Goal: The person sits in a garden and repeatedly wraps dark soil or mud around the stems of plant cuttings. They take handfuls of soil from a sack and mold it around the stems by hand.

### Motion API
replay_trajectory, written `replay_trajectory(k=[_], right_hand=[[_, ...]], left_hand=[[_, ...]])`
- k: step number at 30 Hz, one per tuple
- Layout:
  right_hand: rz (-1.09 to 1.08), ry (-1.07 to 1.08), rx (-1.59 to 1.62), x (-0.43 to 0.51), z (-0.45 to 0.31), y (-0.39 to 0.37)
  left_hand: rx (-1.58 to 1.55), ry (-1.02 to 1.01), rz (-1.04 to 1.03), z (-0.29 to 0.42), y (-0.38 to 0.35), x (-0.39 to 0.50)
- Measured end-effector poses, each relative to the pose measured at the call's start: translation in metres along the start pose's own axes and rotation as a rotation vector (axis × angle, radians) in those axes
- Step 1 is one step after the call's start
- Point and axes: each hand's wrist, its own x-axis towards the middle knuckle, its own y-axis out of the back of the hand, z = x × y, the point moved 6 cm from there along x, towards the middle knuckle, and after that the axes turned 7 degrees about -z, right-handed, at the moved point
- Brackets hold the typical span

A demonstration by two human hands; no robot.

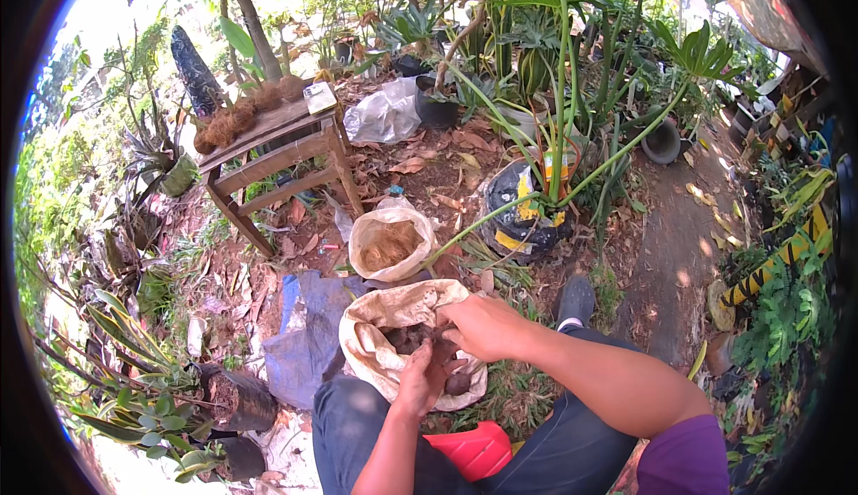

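In front of me a cream woven sack [375, 307] with a rolled-down rim stands on the ground, dark soil [405, 338] inside it. Over its mouth, my left hand [426, 376] is turned palm inward, and my right hand [481, 329] reaches in from the right to meet it. A small dark clump of soil [438, 335] is between the fingers of both hands, mostly hidden by them. One rounded dark brown lump [458, 384] rests at the sack's near right rim, just right of my left hand. Beyond stands a smaller pale sack [358, 254] holding tan fibre [392, 246].
A wooden bench [281, 134] bears brown coir fibre [231, 126]. A blue plastic sheet [305, 341] lies left of the sack. A large-leafed plant grows in a black-and-yellow pot [513, 210]. Something red plastic [474, 451] sits between my legs. Potted plants [234, 398] stand at left.
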Motion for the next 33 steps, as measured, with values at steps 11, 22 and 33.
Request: replay_trajectory(k=[11,22,33], right_hand=[[0.132,-0.113,-0.011,0.011,-0.025,0.013],[-0.06,0.079,0.071,0.042,-0.032,-0.031],[-0.057,-0.006,-0.054,0.042,-0.017,-0.014]], left_hand=[[-0.045,-0.183,-0.014,0.023,0.014,0.003],[0.326,-0.322,0.295,0.043,0.031,-0.001],[0.476,-0.242,0.214,0.023,0.039,0.008]])
